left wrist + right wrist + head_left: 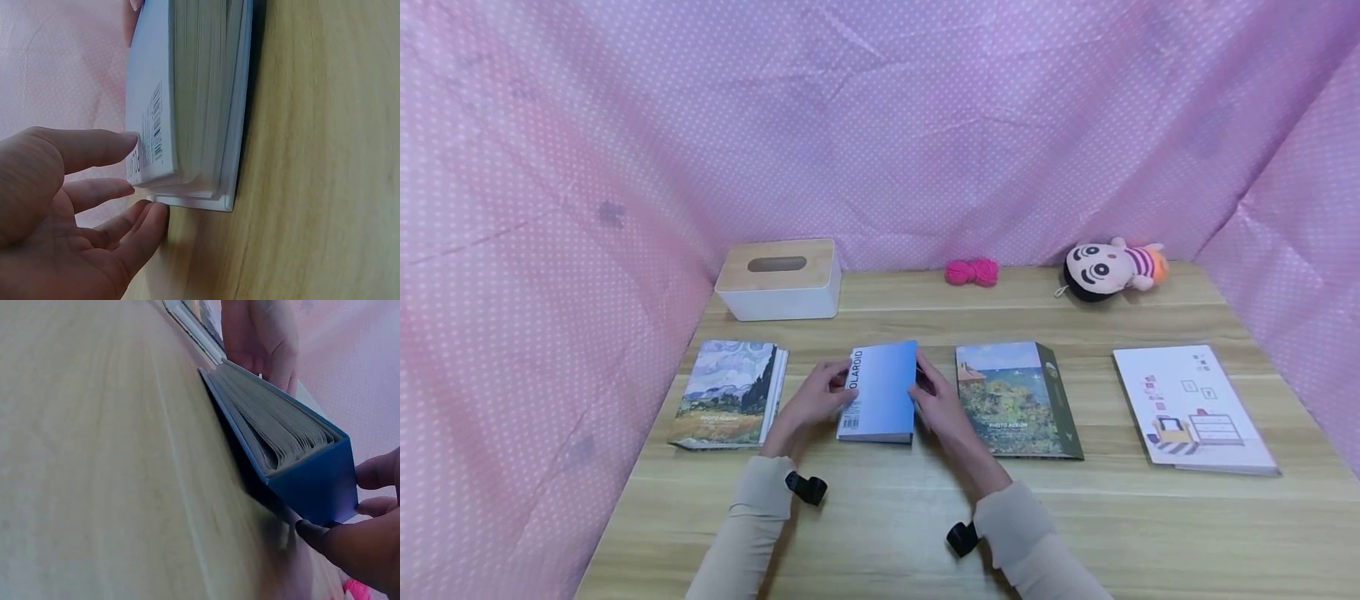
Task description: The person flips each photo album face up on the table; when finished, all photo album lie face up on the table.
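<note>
A thick blue photo album marked POLAROID lies closed at the middle of the table, between both hands. At its left edge my left hand holds it, the thumb on the cover near the barcode and fingertips at the lower cover's edge. My right hand grips the album at the blue spine, with its thumb low and fingers at the far edge. White pages show between the covers in both wrist views. The spine side looks slightly raised off the wood in the right wrist view.
A landscape photo album lies to the left. A seaside photo album and a white album lie to the right. Behind are a tissue box, pink yarn and a doll, before a pink dotted curtain.
</note>
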The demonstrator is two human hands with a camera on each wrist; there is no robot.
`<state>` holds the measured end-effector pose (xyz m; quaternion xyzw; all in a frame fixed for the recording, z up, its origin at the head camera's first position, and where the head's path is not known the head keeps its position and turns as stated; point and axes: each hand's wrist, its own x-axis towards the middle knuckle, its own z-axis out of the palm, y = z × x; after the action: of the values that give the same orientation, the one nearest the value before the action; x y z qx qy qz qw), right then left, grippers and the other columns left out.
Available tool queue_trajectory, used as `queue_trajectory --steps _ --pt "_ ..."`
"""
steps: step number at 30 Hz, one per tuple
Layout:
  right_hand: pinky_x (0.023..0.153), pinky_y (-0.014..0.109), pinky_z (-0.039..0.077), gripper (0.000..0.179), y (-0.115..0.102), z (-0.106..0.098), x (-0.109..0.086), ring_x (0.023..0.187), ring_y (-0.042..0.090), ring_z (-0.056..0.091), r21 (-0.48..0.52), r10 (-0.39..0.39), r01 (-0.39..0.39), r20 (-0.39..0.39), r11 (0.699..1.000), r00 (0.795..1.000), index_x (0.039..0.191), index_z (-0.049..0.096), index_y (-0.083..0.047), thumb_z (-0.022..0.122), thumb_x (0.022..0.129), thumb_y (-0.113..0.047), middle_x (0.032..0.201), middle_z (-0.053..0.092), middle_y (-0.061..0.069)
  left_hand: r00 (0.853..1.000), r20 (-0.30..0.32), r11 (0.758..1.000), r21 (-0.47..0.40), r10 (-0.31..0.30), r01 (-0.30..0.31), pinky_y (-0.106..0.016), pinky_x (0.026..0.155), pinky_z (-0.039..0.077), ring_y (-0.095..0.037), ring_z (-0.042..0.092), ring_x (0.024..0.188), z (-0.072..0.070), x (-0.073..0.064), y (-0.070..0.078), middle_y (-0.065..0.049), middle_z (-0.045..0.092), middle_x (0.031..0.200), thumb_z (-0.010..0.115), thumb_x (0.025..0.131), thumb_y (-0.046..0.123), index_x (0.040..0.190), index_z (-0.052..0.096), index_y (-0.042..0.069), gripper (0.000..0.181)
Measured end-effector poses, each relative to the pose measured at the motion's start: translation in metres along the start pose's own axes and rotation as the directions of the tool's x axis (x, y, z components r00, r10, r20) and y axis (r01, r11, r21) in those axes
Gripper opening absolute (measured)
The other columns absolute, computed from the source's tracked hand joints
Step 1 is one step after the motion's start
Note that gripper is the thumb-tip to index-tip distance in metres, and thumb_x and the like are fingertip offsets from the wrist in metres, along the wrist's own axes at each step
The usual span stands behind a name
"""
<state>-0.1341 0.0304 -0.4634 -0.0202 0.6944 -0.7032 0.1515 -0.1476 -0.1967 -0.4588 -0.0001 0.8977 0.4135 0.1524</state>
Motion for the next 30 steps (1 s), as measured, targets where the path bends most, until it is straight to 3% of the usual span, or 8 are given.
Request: queue_trajectory --steps 8,11,16,23,30 --pt "0.113 0.047 0.029 0.063 -0.012 -0.002 -0.004 0.143 0.035 0.024 -0.105 -0.042 0.045 0.034 0.993 0.999 0.154 0.017 -0.018 0.045 0.099 -0.005 0.159 0.016 0.01 1.0 0.023 0.999 -0.046 -0.01 0.011 -0.04 0.098 0.045 -0.023 0.05 0.115 0.003 0.001 0.006 -0.008 0.047 0.131 0.065 0.092 0.026 0.148 0.037 0.016 0.063" --pt "0.112 0.051 0.029 0.062 -0.019 -0.005 -0.007 0.142 0.039 0.025 -0.149 -0.057 0.062 0.039 0.987 0.998 0.154 0.018 -0.021 0.045 0.1 -0.009 0.159 0.016 0.011 0.999 0.034 0.997 -0.081 0.001 0.001 -0.04 0.098 0.045 -0.023 0.05 0.115 0.007 0.001 0.008 -0.007 0.047 0.13 0.065 0.091 0.031 0.147 0.039 0.016 0.064" --pt "0.114 0.051 0.026 0.057 -0.029 -0.008 -0.012 0.144 0.034 0.021 -0.178 -0.042 0.043 0.012 0.983 0.999 0.151 0.025 -0.032 0.047 0.101 -0.02 0.159 0.018 0.003 0.996 0.077 0.989 -0.146 0.045 -0.034 -0.04 0.099 0.045 -0.022 0.051 0.116 0.015 0.005 0.014 -0.005 0.047 0.134 0.065 0.089 0.042 0.147 0.039 0.019 0.067" --pt "0.113 0.048 0.03 0.055 -0.038 -0.01 -0.015 0.143 0.035 0.024 -0.143 -0.107 0.102 -0.023 0.984 0.994 0.149 0.033 -0.023 0.055 0.098 -0.025 0.157 0.02 0.003 0.986 0.13 0.985 -0.151 0.108 -0.087 -0.044 0.104 0.043 -0.024 0.049 0.124 0.024 0.011 0.02 -0.006 0.045 0.144 0.057 0.089 0.057 0.15 0.033 0.018 0.076" --pt "0.112 0.042 0.032 0.058 -0.039 -0.005 -0.015 0.142 0.032 0.03 -0.027 -0.122 0.12 -0.079 0.992 0.989 0.146 0.039 -0.015 0.062 0.094 -0.023 0.157 0.019 0.004 0.991 0.065 0.992 -0.047 0.12 -0.117 -0.049 0.104 0.042 -0.031 0.047 0.128 0.019 0.005 0.025 -0.012 0.039 0.147 0.056 0.088 0.058 0.146 0.041 0.021 0.07"
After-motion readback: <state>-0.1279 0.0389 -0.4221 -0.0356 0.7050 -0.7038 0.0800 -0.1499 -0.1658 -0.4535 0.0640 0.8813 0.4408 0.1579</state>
